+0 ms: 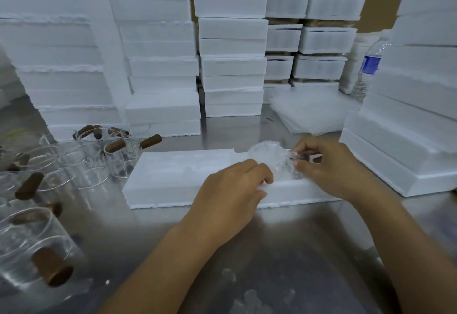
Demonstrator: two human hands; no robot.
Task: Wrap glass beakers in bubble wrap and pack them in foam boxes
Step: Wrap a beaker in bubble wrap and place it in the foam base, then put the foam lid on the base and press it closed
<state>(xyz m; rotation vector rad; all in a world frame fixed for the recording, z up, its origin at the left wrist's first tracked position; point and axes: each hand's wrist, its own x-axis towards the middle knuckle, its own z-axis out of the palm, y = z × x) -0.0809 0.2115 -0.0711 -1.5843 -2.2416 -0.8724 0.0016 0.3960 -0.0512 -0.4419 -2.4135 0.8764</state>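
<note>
Only partly vis.: wrapped beaker [266, 156]

Your foam box [173, 185] centre frame on table [296, 239]; beakers [74, 165] lower left; foam-box stacks [232, 41] across top; bubble-wrap sheets [311, 113] upper right.

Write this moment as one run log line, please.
step: wrapped beaker going into foam box, right end | left hand: holds wrapped beaker | right hand: pinches its wrap | unwrapped beakers: left of box
</note>
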